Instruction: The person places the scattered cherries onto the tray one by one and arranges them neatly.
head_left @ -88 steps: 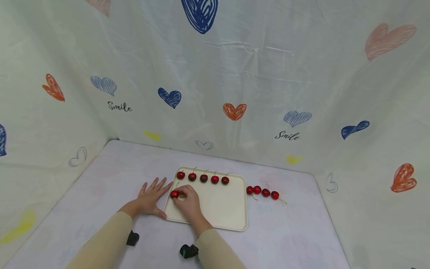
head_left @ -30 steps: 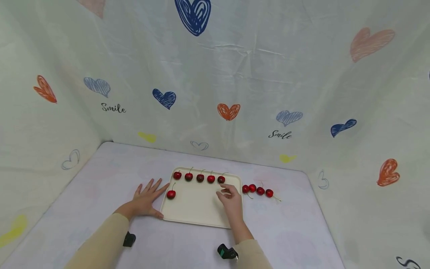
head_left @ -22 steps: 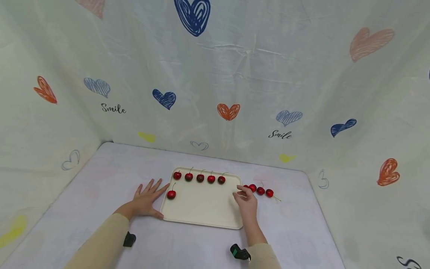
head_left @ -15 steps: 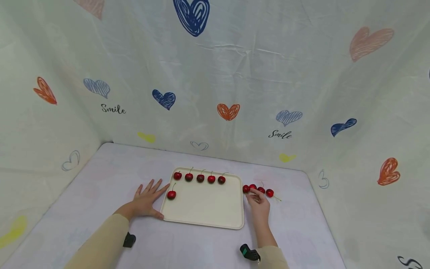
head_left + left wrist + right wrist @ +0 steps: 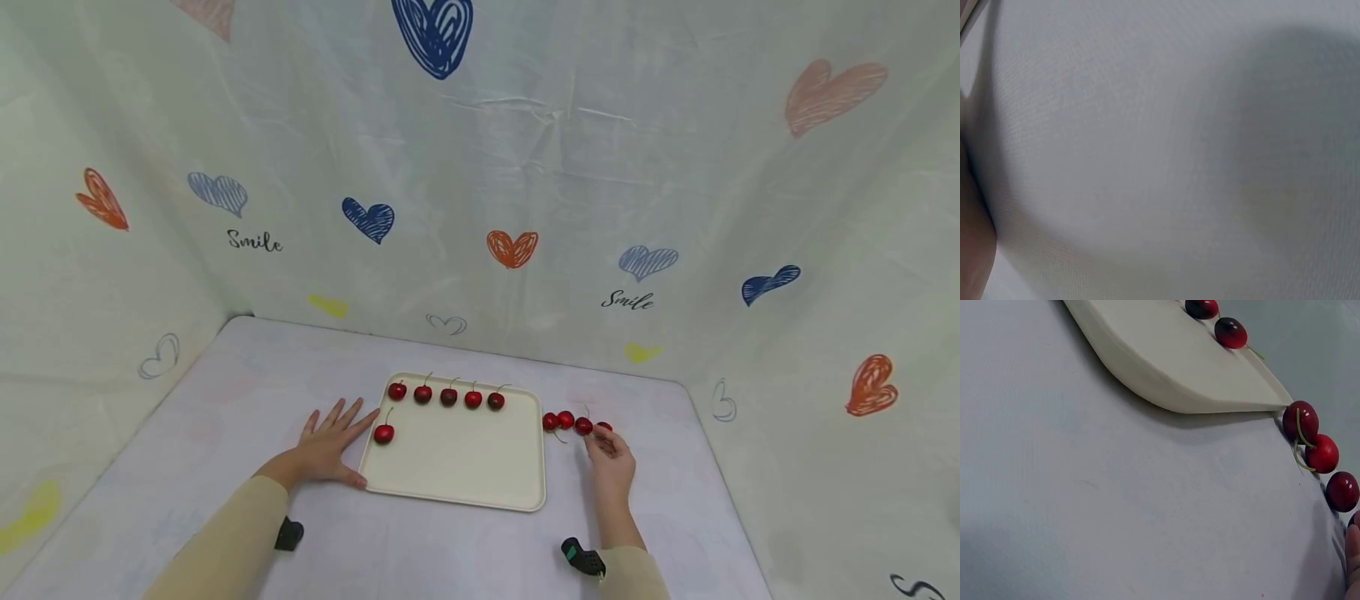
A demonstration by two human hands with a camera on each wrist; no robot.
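Note:
My left hand [image 5: 324, 448] lies spread on the table, its thumb and index finger at the left edge of a cream tray [image 5: 457, 475]. At the right, my right hand [image 5: 613, 468] reaches with loosely bent fingers to the rightmost cherry [image 5: 604, 426], which is partly hidden behind the fingers. Just left of it sit a dark cherry [image 5: 583, 426], a brighter cherry [image 5: 566, 419] and another cherry [image 5: 550, 422] beside the tray. On the tray, a row of several cherries [image 5: 448, 397] runs along the far side, with a single cherry [image 5: 384, 433] below the row's left end.
The pale table [image 5: 300, 358] ends at a white curtain [image 5: 465, 167] printed with hearts behind and at both sides. Black wrist devices [image 5: 582, 557] are worn at the sleeves. The left wrist view is mostly tabletop and shadow.
My right hand has let go of the cherry at the tray's left side, and has moved right across the tray, past the nearer loose cherries, to the rightmost one. The left hand stays.

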